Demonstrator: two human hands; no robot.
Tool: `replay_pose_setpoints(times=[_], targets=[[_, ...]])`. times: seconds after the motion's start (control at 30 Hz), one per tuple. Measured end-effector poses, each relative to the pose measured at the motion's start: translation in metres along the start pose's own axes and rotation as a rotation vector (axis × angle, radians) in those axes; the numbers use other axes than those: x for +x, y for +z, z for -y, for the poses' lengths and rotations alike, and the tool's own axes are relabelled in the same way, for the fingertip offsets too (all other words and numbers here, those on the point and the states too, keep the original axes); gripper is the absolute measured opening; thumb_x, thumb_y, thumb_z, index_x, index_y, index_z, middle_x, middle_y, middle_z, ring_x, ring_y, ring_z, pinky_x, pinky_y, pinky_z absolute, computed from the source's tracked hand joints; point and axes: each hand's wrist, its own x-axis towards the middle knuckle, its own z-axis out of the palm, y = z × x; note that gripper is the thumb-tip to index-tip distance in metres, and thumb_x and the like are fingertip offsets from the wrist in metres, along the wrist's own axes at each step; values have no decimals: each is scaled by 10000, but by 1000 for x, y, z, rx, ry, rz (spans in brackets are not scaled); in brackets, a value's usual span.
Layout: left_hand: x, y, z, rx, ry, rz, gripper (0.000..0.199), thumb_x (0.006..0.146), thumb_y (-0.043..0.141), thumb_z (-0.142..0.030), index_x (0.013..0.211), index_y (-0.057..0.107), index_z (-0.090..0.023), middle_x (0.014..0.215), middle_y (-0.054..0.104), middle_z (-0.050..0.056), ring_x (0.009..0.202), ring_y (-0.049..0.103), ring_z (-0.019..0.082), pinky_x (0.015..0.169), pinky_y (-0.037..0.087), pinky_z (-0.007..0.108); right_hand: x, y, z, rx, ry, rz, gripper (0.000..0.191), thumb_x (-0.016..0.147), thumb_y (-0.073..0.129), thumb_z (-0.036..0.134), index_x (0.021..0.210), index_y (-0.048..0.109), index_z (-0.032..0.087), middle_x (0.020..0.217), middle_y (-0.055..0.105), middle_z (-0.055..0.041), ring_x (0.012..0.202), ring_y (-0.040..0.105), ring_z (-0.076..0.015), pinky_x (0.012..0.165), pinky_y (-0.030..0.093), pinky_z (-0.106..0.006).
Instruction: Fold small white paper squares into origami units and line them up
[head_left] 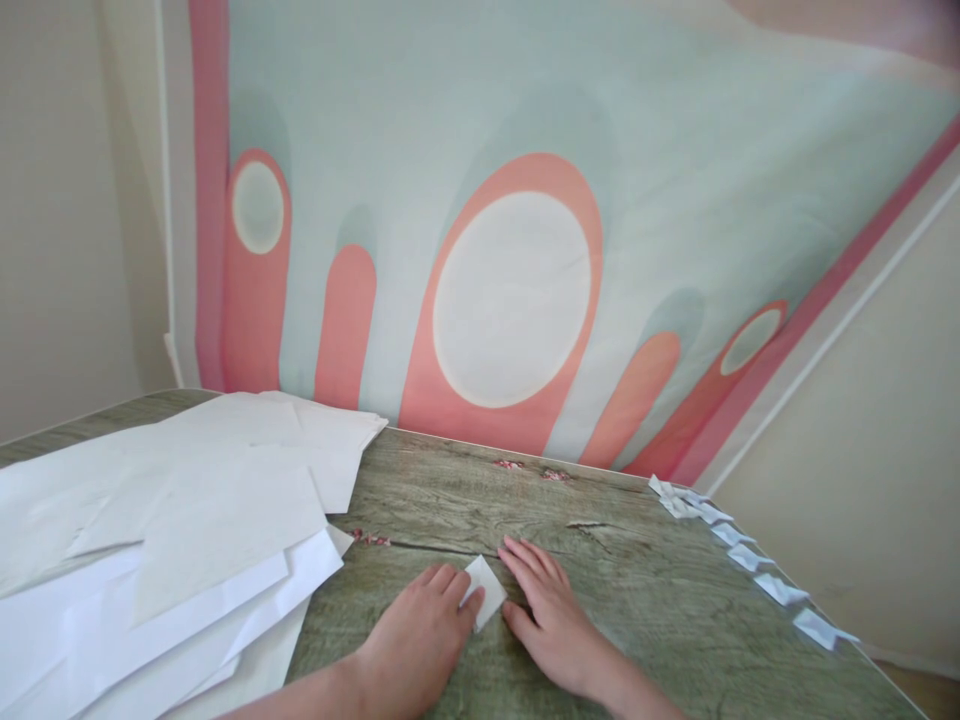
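Observation:
A small folded piece of white paper [487, 592] lies on the wooden tabletop between my hands, one corner pointing away from me. My left hand [420, 635] is at its left edge, with the fingers curled and the thumb on the paper; part of the paper is hidden under them. Flat on the table to the right rests my right hand [551, 622], its fingers stretched out and the thumb apart. Its fingertips are close beside the paper's right corner, and nothing is held in it.
Loose white sheets [225, 490] overlap in a wide pile on the left of the wood-grain table [450, 480]. Several small folded white papers [739, 555] line the right edge. A printed cloth [360, 130] with coral shapes hangs behind the table.

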Motion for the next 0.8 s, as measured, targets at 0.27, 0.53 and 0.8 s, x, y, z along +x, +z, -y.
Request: replay_pose_setpoints(times=[0.27,0.53,0.8], targets=[[0,5,4,-76,47,-6,477,787,474,-146,1260,473,-89,1298,489,168,1184,446,280,1012,346,423,0,7,2,-93,72,-57,504,859,453,291,1353,408,200,1457,318,-49,1337,257,-249,1095,199,-460],[0,6,8,-29,105,20,583,746,468,-123,1319,407,-35,1378,421,171,1257,394,263,1074,288,363,2,13,-3,-11,86,-191,418,832,477,259,1243,531,212,1370,452,-59,1268,370,-246,1048,280,-462],[-1,10,10,-24,124,-9,558,761,456,-123,1310,408,-33,1368,429,175,1245,407,264,1072,291,366,3,-3,-7,51,-51,-179,391,798,407,96,991,705,259,1129,645,-32,1088,539,-212,963,384,-419]])
